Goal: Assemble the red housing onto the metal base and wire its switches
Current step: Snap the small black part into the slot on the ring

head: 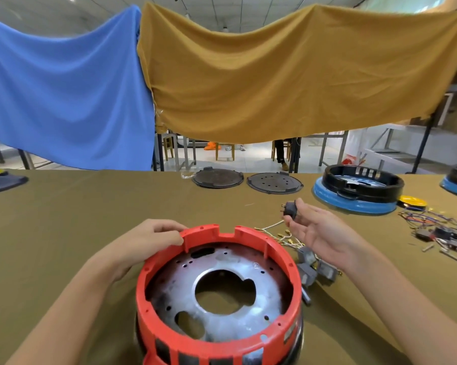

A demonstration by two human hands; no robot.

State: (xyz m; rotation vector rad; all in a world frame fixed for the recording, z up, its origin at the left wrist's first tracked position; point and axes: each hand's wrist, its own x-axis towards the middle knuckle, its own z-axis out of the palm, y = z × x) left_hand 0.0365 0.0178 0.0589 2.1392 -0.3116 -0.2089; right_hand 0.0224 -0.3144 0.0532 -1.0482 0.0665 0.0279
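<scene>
Head view: round red plastic housing [219, 293], notched rim, sits on shiny perforated metal base [222, 288] atop olive cloth table [90, 206]. Left hand [148, 241] pinches housing's far-left rim. Right hand [319, 230], palm up beyond housing's right side, pinches small black switch [290, 208] at fingertips.

Legible text, labels, brands, numbers, signs: none. Red housing [219, 285]: no readable marking. Metal base [222, 293]: a small stamped mark near its right rim, too blurred to read. Switch [290, 208]: too small to tell any lettering.
</scene>
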